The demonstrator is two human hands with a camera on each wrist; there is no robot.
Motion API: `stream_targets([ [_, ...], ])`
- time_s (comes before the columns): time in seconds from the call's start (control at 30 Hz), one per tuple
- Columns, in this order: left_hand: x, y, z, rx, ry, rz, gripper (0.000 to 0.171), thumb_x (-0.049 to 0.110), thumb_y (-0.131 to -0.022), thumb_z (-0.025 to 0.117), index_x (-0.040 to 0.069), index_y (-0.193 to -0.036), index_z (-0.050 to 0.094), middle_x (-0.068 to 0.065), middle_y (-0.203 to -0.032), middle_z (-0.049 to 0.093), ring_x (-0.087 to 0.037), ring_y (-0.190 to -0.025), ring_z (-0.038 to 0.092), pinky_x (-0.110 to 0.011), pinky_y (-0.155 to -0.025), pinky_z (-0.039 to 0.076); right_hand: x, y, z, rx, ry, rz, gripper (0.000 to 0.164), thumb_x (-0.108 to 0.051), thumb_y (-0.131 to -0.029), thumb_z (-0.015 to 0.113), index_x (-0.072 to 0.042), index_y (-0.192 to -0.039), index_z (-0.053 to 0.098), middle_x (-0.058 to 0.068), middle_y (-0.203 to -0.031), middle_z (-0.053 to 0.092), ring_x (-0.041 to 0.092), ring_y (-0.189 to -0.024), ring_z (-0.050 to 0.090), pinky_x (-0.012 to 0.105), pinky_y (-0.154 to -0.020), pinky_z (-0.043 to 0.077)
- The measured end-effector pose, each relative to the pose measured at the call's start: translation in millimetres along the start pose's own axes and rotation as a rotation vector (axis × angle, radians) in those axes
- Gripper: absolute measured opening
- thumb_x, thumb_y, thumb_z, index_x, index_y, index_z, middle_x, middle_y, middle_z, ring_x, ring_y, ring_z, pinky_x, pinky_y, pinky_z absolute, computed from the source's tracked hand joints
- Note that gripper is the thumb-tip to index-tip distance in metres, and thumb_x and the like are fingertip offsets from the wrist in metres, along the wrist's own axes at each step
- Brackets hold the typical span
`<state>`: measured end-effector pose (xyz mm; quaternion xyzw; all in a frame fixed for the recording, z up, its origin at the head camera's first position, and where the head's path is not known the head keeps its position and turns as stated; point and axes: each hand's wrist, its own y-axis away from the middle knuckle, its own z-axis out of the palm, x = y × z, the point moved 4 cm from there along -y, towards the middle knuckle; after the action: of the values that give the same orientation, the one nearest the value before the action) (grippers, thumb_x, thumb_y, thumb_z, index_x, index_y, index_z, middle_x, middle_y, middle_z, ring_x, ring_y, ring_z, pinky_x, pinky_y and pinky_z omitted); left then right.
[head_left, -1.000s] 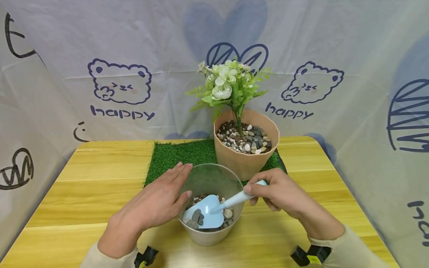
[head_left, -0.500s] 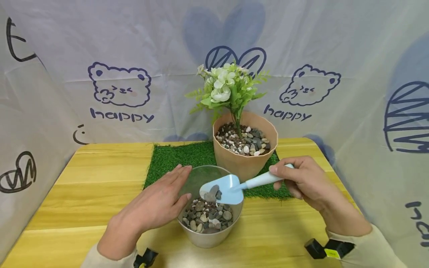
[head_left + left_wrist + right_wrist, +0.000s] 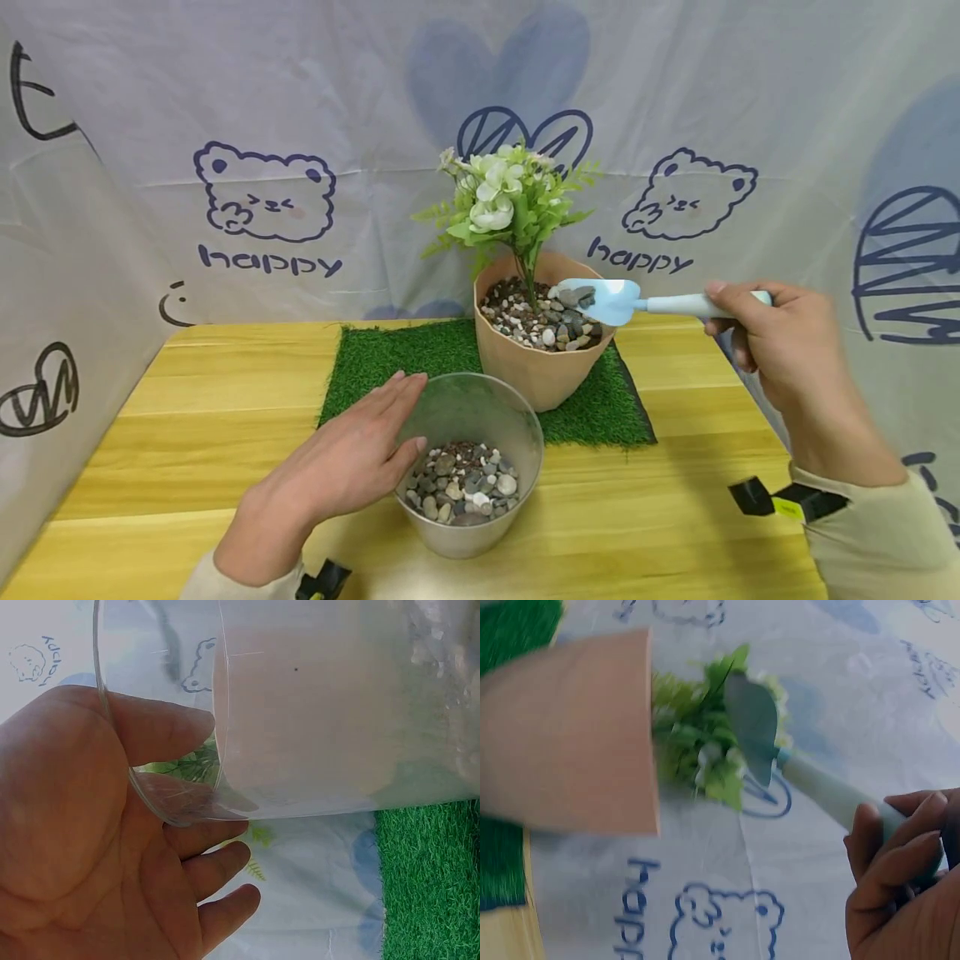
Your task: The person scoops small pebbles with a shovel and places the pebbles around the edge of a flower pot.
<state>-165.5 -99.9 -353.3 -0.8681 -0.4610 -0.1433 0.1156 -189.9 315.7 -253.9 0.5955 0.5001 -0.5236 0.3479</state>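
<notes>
My right hand [image 3: 787, 342] grips the pale handle of a light blue scoop [image 3: 611, 302]. A few grey stones [image 3: 577, 297] lie on the scoop blade, held over the right part of a peach flowerpot [image 3: 525, 371]. From the pebbles in that pot rises a plant with white flowers [image 3: 495, 196]. My left hand [image 3: 345, 454] rests with straight fingers at the left rim of a clear container [image 3: 480, 533]. Pebbles [image 3: 465, 487] cover the bottom of this container. In the left wrist view, the thumb and fingers [image 3: 217, 870] lie at the clear rim.
Both vessels stand on a wooden table [image 3: 225, 400], the flowerpot on a green turf mat [image 3: 405, 350]. Behind and beside the table hangs a white cloth [image 3: 375, 100] printed with bears and hearts.
My right hand has lifted the scoop with its stones out of the clear container and carried it up and right to above the flowerpot. The left hand has stayed in place.
</notes>
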Motion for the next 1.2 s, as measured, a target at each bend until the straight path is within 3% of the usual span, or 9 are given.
stream_targets([
  [0.17, -0.7, 0.3, 0.2, -0.001, 0.002, 0.001, 0.072, 0.032, -0.108, 0.057, 0.001, -0.166, 0.028, -0.016, -0.171, 0.032, -0.037, -0.16, 0.028, -0.055, -0.13, 0.028, 3.3, -3.6, -4.6, 0.123, 0.335, 0.021, 0.037, -0.044, -0.101, 0.069, -0.008, -0.102, 0.078, -0.009, -0.066, 0.071, 0.012, -0.05, 0.054, 0.023, -0.044, 0.048],
  [0.27, -1.0, 0.2, 0.3, -0.007, 0.005, -0.002, 0.072, 0.033, -0.108, 0.057, 0.001, -0.166, 0.028, -0.016, -0.171, 0.031, -0.036, -0.16, 0.028, -0.055, -0.13, 0.028, 3.9, -3.9, -1.6, 0.171, 0.488, -0.029, 0.05, -0.047, -0.101, 0.067, 0.001, -0.111, 0.077, -0.007, -0.068, 0.072, 0.012, -0.052, 0.057, 0.023, -0.045, 0.049],
  [0.47, -0.9, -0.8, 0.1, -0.007, 0.013, 0.003, 0.073, 0.033, -0.107, 0.057, 0.001, -0.166, 0.027, -0.017, -0.171, 0.031, -0.036, -0.16, 0.028, -0.055, -0.13, 0.028, -0.3, -3.6, 4.5, 0.238, 0.709, -0.153, 0.048, -0.043, -0.102, 0.064, 0.003, -0.107, 0.078, 0.007, -0.065, 0.069, 0.013, -0.046, 0.056, 0.027, -0.037, 0.042],
  [0.77, -1.4, -1.1, -0.1, -0.012, 0.012, 0.003, 0.074, 0.036, -0.107, 0.057, 0.001, -0.166, 0.027, -0.016, -0.171, 0.031, -0.037, -0.159, 0.028, -0.055, -0.13, 0.028, -7.0, 1.6, 9.9, 0.267, 0.847, -0.248, 0.048, -0.039, -0.102, 0.064, 0.008, -0.103, 0.076, 0.009, -0.059, 0.06, 0.021, -0.05, 0.047, 0.028, -0.04, 0.033],
  [1.2, -1.1, -1.6, 0.4, -0.009, 0.01, 0.009, 0.074, 0.035, -0.107, 0.058, 0.001, -0.166, 0.027, -0.016, -0.171, 0.031, -0.036, -0.16, 0.028, -0.055, -0.13, 0.028, -9.1, 8.9, 13.9, 0.271, 0.841, -0.319, 0.04, -0.033, -0.101, 0.067, 0.006, -0.101, 0.077, 0.009, -0.059, 0.058, 0.017, -0.046, 0.042, 0.025, -0.038, 0.029],
])
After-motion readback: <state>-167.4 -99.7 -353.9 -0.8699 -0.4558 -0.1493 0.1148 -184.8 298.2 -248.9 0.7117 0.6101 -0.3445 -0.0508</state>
